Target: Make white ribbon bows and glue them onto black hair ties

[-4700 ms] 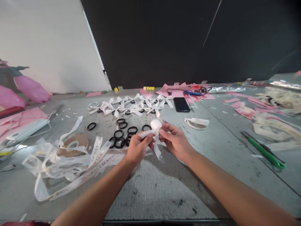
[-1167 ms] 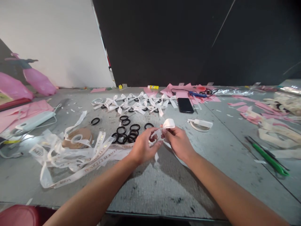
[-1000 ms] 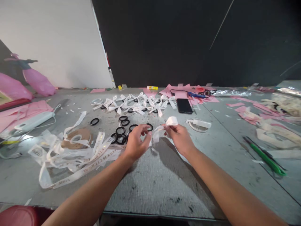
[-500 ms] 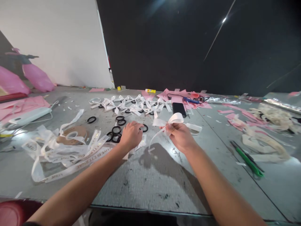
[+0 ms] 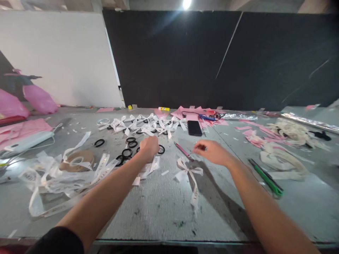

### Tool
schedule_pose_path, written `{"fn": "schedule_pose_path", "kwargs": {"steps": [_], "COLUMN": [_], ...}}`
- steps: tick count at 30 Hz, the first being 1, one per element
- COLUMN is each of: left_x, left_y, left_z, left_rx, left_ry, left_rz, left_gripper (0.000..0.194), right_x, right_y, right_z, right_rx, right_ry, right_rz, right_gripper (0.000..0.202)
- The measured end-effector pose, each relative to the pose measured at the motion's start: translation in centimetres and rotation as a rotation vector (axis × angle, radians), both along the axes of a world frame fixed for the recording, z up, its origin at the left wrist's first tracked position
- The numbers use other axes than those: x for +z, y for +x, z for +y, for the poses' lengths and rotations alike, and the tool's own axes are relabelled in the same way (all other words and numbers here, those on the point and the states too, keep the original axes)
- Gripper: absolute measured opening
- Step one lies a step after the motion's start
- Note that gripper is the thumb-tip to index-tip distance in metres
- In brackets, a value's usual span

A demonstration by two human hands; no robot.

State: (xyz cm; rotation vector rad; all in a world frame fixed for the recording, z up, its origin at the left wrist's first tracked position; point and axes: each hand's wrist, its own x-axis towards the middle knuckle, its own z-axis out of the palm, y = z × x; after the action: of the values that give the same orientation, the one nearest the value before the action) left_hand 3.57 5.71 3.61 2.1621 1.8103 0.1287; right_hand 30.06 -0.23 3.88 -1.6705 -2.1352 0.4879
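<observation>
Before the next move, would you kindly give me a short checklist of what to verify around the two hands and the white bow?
1. White bow resting on the table, apart from both hands: ok.
2. Right hand free: ok, nothing visible in it.
3. Left hand gripping something: cannot tell, its fingertips are hidden.
4. Loose black ring close to the left hand: ok, just to its right.
5. Surface around the bow free of offcuts: not ok, a small white scrap lies to its left.
6. Slim pink tool clear of the right hand: ok, it lies just left of the fingers.
</observation>
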Motion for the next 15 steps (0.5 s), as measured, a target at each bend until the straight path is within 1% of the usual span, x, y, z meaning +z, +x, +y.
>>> {"fn": "schedule_pose_path", "kwargs": {"steps": [1, 2, 3, 4, 5, 7, 9, 12, 14, 15], "left_x": [0.3, 0.5, 0.6, 0.5, 0.2, -0.7, -1.7, -2.7, -2.9, -3.0], "left_y": [0.1, 0.3, 0.5, 0.8, 1.1, 1.6, 2.1, 2.4, 2.4, 2.4], "left_z": [-0.6, -1.3, -2.1, -2.9, -3.7, -5.1, -6.1, -7.3, -8.1, -8.4], "left_rx": [0.013, 0.017, 0.009, 0.0, -0.008, -0.011, -0.007, -0.034, -0.086, -0.123], "left_ry": [-0.005, 0.001, 0.011, 0.02, 0.032, 0.051, 0.06, 0.058, 0.056, 0.063], "left_rz": [0.011, 0.004, -0.014, -0.032, -0.049, -0.075, -0.09, -0.112, -0.151, -0.185], "left_gripper": [0.026, 0.021, 0.02, 0.02, 0.021, 0.022, 0.029, 0.031, 0.028, 0.026], "right_x": [-0.5, -1.2, -2.0, -2.9, -3.8, -5.4, -6.2, -5.9, -5.3, -5.0], "right_y": [1.2, 2.5, 3.7, 4.8, 5.7, 7.1, 7.6, 7.0, 5.8, 5.1], "right_z": [0.8, 1.5, 2.1, 2.6, 2.9, 3.2, 3.1, 2.9, 2.7, 2.6], "right_rx": [-0.133, -0.229, -0.303, -0.359, -0.36, -0.328, -0.3, -0.29, -0.267, -0.256], "right_ry": [0.144, 0.235, 0.258, 0.218, 0.165, 0.112, 0.117, 0.183, 0.234, 0.253], "right_rz": [-0.08, -0.18, -0.271, -0.325, -0.349, -0.344, -0.314, -0.263, -0.195, -0.126], "right_gripper": [0.03, 0.037, 0.048, 0.054, 0.056, 0.048, 0.039, 0.034, 0.033, 0.034]}}
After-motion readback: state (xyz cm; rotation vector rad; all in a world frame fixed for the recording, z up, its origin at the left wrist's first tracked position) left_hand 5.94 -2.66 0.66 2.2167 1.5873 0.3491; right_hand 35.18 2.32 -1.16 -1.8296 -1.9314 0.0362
